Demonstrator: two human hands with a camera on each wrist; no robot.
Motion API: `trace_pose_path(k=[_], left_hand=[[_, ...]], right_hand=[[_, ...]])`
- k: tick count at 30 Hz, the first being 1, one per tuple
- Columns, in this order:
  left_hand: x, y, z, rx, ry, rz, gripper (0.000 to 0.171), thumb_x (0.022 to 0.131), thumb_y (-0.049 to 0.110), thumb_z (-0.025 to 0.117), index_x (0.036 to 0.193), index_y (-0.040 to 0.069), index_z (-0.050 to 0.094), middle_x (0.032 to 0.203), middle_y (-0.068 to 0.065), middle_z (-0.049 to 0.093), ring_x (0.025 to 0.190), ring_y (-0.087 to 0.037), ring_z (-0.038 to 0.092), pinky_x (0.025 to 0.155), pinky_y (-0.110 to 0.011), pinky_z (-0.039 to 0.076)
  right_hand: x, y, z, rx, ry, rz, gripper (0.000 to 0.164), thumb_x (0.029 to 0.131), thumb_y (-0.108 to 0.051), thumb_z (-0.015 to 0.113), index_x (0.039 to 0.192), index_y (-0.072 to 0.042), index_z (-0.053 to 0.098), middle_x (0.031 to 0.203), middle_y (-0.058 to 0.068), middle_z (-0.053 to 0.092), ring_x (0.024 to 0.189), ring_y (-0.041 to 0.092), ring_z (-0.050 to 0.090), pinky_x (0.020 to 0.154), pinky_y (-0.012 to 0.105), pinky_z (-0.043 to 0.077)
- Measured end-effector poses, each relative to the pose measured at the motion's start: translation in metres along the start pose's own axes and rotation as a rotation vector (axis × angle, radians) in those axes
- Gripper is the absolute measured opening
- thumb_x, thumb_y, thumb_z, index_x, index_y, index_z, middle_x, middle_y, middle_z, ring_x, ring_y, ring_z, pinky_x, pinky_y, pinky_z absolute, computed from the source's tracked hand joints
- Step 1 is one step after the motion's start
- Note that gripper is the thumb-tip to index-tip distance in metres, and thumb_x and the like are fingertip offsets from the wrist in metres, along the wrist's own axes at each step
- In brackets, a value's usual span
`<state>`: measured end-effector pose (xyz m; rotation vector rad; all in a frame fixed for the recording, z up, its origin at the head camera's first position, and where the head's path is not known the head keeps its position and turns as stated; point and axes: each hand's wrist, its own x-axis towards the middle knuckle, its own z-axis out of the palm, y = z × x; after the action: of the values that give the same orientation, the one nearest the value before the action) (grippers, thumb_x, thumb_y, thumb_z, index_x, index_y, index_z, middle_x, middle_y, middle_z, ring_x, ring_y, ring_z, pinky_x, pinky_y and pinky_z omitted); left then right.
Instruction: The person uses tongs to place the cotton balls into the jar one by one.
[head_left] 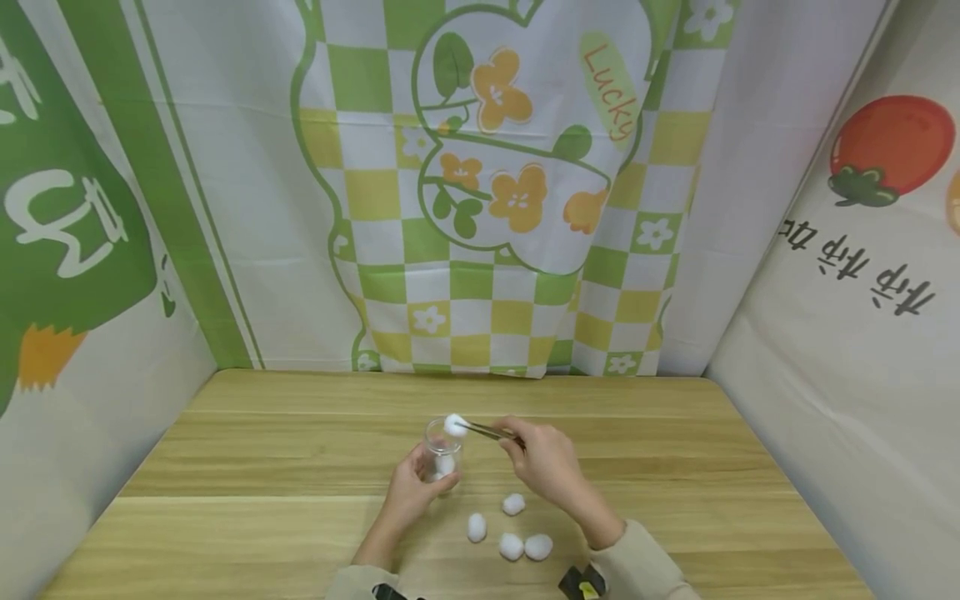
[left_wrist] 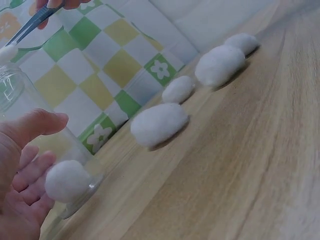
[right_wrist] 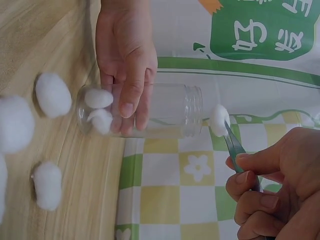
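My left hand grips a clear jar around its lower half as it stands upright on the table. Two cotton balls lie at the jar's bottom. In my right hand I pinch a pair of tweezers. Their tips hold a cotton ball just above the jar's open mouth, and in the right wrist view a small gap parts it from the rim. The left wrist view shows the tweezers at its top left corner and my left thumb across the jar.
Several loose cotton balls lie on the wooden table, in front of the jar and to its right. Behind the table hangs a checked green and yellow cloth. Printed cloth also walls the right side.
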<state>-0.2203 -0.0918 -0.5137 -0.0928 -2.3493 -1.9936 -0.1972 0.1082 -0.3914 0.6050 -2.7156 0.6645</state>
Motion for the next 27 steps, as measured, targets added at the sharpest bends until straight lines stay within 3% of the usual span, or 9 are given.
trace_pose_path(k=[27], left_hand=[[-0.002, 0.003, 0.001, 0.036, 0.004, -0.028, 0.061, 0.076, 0.011, 0.078, 0.130, -0.001, 0.052, 0.136, -0.026, 0.056, 0.131, -0.044, 0.049, 0.112, -0.058, 0.038]], right_hand=[[-0.002, 0.000, 0.012, 0.051, -0.032, 0.007, 0.020, 0.090, -0.011, 0.064, 0.110, -0.013, 0.067, 0.075, 0.006, 0.073, 0.054, 0.001, 0.046, 0.044, 0.015, 0.031]])
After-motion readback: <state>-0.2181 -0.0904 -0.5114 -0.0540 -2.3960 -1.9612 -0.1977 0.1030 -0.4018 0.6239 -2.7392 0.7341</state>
